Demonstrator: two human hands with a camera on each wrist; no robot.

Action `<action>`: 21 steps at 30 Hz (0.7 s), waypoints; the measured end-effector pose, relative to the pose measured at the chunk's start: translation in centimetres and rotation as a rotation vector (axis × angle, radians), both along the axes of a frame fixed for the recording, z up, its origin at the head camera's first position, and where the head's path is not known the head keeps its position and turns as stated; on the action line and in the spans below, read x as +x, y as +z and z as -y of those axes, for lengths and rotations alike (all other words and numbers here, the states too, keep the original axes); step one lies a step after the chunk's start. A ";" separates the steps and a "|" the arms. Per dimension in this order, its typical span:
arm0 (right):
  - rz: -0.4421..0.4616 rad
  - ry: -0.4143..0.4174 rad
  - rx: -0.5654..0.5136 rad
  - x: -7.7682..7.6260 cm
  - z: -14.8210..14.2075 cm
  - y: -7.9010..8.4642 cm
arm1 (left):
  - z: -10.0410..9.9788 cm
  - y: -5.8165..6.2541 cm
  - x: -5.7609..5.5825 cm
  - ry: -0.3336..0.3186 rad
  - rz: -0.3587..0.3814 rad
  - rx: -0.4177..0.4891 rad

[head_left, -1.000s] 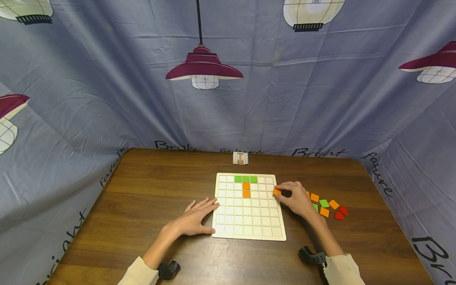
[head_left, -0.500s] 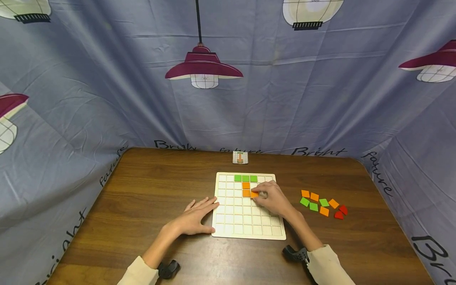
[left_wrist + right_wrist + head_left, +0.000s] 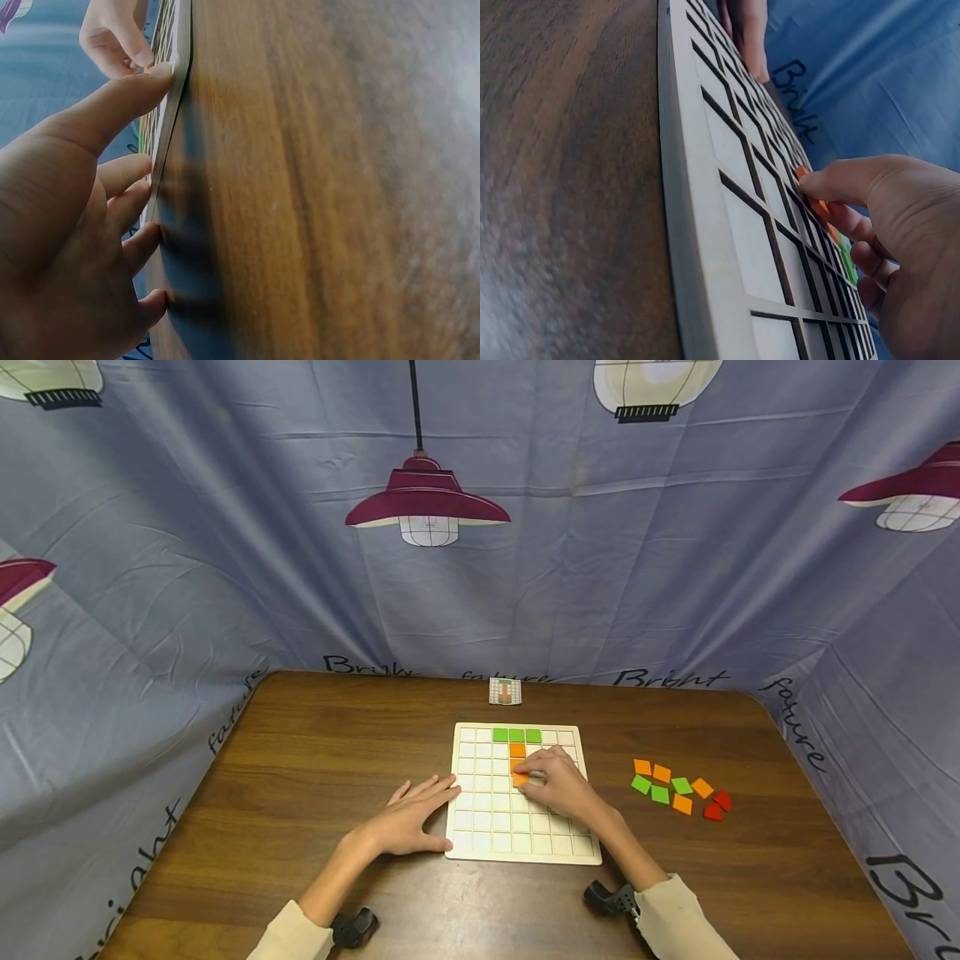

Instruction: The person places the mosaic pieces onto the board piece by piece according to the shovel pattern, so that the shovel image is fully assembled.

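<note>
A cream grid board (image 3: 525, 845) lies flat on the wooden table. Three green square tiles (image 3: 517, 736) fill cells in its top row, with an orange tile (image 3: 517, 750) below the middle one. My right hand (image 3: 558, 785) pinches another orange square tile (image 3: 520, 782) between thumb and fingers, over the column under the green row. Those fingers partly cover the second orange tile of that column. At the board's left edge rests my left hand (image 3: 408, 818), fingers spread, thumb near the lower left corner. In the left wrist view the left thumb (image 3: 154, 82) touches the board's edge.
Right of the board lie loose orange tiles (image 3: 682, 804), green tiles (image 3: 660, 795) and red pieces (image 3: 713, 812). A small patterned card (image 3: 505, 692) lies at the table's back edge. Behind it hangs a blue-grey curtain (image 3: 525, 602).
My right hand has carried the orange tile leftward from beyond the board's right edge to the column with the orange tiles. The left hand has stayed in place.
</note>
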State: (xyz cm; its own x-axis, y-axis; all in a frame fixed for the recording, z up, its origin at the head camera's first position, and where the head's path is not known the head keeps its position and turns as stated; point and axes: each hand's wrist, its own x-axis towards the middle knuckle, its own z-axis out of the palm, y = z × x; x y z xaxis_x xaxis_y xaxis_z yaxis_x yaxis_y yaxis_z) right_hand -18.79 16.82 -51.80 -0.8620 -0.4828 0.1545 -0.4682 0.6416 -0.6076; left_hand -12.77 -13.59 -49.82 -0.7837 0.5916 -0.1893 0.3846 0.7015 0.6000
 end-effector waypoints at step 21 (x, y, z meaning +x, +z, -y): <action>0.021 0.008 0.011 0.2 0.0 0.0 | 0.1 -0.1 0.0 -0.003 0.002 0.010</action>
